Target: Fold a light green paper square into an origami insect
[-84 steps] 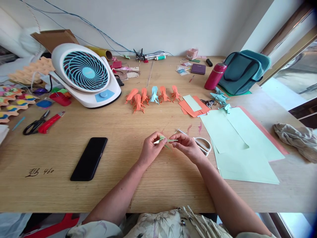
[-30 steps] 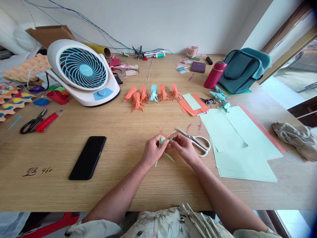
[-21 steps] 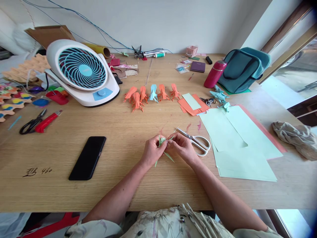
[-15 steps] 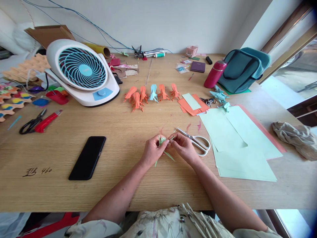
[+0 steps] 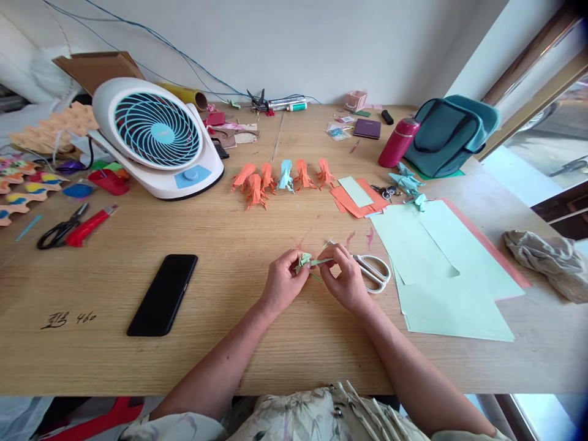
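A small, partly folded light green paper figure (image 5: 307, 262) with thin pointed strips sits between my two hands, just above the wooden table (image 5: 229, 245). My left hand (image 5: 281, 283) pinches its left side with thumb and fingers closed. On its right side, the fingertips of my right hand (image 5: 345, 279) pinch a thin strip. White-handled scissors (image 5: 373, 271) lie right behind my right hand.
A row of orange and blue folded figures (image 5: 280, 176) stands mid-table. Light green sheets (image 5: 441, 263) lie at right, a black phone (image 5: 163, 294) at left. Behind are a white fan (image 5: 158, 141), black scissors and a red knife (image 5: 73, 225), a red bottle (image 5: 397, 142) and a teal bag (image 5: 450, 131).
The green figure has been turned between my fingers, so its strips now point sideways rather than down. My right hand has shifted slightly right. The view has tilted a little.
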### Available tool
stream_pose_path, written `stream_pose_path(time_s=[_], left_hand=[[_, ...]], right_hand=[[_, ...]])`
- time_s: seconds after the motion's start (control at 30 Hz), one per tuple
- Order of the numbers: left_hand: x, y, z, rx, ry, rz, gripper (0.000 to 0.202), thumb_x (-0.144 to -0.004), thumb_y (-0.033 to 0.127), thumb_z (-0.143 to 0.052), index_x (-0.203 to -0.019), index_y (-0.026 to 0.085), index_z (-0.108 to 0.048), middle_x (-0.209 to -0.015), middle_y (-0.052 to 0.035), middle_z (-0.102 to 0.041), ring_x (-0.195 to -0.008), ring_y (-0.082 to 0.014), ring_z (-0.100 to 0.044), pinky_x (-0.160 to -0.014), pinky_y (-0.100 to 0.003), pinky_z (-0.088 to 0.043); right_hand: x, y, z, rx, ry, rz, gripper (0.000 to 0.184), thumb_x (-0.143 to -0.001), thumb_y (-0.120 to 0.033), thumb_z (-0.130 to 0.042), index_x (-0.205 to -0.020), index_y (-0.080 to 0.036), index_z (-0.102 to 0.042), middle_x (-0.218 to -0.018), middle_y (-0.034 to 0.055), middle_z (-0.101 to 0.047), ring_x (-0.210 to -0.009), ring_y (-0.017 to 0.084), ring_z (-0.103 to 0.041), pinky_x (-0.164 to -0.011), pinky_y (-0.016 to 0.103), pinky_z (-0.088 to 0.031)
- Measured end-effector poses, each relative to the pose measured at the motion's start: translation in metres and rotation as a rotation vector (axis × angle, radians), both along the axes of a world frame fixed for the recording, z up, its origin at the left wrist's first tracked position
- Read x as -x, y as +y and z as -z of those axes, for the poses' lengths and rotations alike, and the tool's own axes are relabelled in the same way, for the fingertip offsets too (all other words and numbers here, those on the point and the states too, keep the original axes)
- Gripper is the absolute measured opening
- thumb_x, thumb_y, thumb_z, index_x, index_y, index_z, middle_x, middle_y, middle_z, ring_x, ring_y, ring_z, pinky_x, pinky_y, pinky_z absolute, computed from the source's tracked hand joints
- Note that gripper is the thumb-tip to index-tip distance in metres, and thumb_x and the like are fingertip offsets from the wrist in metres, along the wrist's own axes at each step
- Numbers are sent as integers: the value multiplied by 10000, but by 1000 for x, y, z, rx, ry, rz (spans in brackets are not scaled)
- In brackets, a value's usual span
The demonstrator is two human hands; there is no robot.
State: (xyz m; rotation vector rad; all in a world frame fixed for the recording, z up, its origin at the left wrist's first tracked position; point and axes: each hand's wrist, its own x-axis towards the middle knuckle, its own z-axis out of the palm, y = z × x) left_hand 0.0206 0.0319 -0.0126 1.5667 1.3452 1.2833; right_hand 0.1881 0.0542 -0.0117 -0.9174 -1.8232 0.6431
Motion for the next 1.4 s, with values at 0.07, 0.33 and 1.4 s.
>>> stream_pose_path(time_s=[0.07, 0.33, 1.4], left_hand=[[0, 0, 0, -8, 7, 13, 55, -867, 203, -621, -845, 177, -663, -805, -20, -665, -725, -124, -617, -646, -197, -503], [-3, -6, -7, -42, 14, -8, 129, -906, 303, -672, -861, 183, -654, -813, -24, -670, -739, -133, -618, -591, -193, -469], [-2, -10, -19, -177, -78, 83, 160, -916, 354, -720, -905, 195, -728, -830, -21, -689, -730, -123, -612, -660, -223, -463]], right_hand=[[1, -1, -1, -49, -22, 4, 193, -876, -38, -543, -906, -225, -579, -872, 19, -585, -781, 155, -551, -694, 292, -487], [1, -5, -1, -182, -64, 40, 219, -909, -27, -541, -975, -233, -573, -908, 34, -588, -807, 164, -579, -713, 317, -512], [-3, -14, -9, -386, -49, 128, 270, -878, -28, -649, -1006, -264, -620, -906, 30, -615, -777, 168, -631, -654, 332, -545]])
